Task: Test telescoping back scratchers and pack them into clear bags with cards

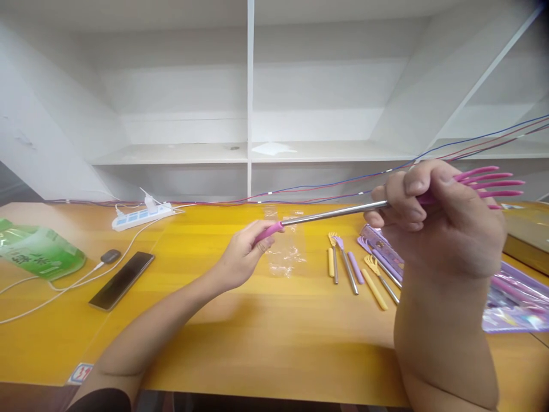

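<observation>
A back scratcher with a metal rod (pixel 334 214) stretches between both hands above the table. My left hand (pixel 244 252) is closed round its pink handle (pixel 270 230). At the other end my right hand (pixel 441 212) is closed near the base of the pink claw (pixel 493 182), whose prongs point right. Below and between the hands, a clear plastic wrapper (pixel 286 249) lies flat. Yellow and purple claws on metal rods (pixel 349 269) lie beside separate handles, a yellow one (pixel 374 289) and a purple one (pixel 355 267) among them.
On the left are a green bag (pixel 43 252), a black phone (pixel 122 281), cables and a white power strip (pixel 142 216). Packaged pink and purple items (pixel 518 297) and a box (pixel 527 237) lie at the right. White shelves (pixel 171 154) stand behind the yellow table (pixel 257 355).
</observation>
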`<state>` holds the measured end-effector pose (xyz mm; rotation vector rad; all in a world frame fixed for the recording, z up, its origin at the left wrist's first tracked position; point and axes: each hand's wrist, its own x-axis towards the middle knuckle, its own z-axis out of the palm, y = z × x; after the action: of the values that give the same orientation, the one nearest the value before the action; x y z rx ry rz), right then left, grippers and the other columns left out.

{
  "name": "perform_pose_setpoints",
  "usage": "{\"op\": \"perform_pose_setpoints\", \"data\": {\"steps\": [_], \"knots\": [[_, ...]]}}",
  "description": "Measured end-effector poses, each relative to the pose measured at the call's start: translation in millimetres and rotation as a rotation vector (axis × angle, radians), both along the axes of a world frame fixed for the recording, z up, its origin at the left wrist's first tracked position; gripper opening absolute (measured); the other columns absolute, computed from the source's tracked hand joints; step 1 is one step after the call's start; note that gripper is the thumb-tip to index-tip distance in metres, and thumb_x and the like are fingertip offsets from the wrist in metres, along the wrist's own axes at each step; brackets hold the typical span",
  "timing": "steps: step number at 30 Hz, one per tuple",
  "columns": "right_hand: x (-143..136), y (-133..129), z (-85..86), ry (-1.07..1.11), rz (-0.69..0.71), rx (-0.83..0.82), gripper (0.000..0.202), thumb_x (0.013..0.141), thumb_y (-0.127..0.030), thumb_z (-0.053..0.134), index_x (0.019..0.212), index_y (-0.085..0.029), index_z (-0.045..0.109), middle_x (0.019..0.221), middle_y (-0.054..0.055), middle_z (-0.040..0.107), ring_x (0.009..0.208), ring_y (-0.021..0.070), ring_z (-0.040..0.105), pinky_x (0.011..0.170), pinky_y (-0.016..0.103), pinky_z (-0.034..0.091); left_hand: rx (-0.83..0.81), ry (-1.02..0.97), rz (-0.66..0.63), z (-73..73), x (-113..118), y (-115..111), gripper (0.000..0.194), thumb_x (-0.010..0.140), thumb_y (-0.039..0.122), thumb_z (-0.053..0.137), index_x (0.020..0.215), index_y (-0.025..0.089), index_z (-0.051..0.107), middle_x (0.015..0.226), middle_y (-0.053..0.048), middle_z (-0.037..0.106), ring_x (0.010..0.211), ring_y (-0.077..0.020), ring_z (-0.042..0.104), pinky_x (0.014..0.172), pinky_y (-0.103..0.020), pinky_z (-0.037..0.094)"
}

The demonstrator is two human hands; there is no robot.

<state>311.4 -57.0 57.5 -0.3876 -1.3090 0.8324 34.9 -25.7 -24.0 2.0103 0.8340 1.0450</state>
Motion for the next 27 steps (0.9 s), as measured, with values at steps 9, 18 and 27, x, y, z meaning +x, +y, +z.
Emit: {"op": "perform_pose_setpoints", "data": {"steps": [9, 18, 27], "knots": [[-2, -2, -0.6, -0.031, -0.028, 0.014, 0.023, 0.089, -0.038, 0.084, 0.077, -0.022, 0.073, 0.052, -0.004, 0.04, 0.047, 0.0121, 0.034, 0.046, 0.029, 0.047, -0.038, -0.023, 0.013, 0.2, -2, 0, 0.04, 0.113, 0.053, 0.053, 0.132, 0.024, 0.072, 0.121, -0.009, 0.074, 0.103, -0.021, 0.065, 0.089, -0.033, 0.05], [0, -4, -2.6, -0.094, -0.011, 0.055, 0.021, 0.096, -0.037, 0.077, 0.081, -0.023, 0.075, 0.051, -0.004, 0.038, 0.047, 0.0128, 0.033, 0.041, 0.027, 0.041, 0.096, 0.036, 0.042, 0.0, -7, 5, 0.035, 0.114, 0.048, 0.054, 0.131, 0.025, 0.076, 0.11, -0.006, 0.071, 0.094, -0.0182, 0.063, 0.092, -0.033, 0.05], [-6, -14, -0.4, -0.046, -0.062, 0.016, 0.027, 0.09, -0.041, 0.084, 0.075, -0.023, 0.072, 0.051, -0.005, 0.033, 0.044, 0.0123, 0.031, 0.043, 0.031, 0.048, 0.252, 0.074, 0.039, 2.7, -13, 3, 0.036, 0.116, 0.044, 0.05, 0.131, 0.025, 0.077, 0.099, -0.005, 0.07, 0.088, -0.0177, 0.062, 0.085, -0.031, 0.05]]}}
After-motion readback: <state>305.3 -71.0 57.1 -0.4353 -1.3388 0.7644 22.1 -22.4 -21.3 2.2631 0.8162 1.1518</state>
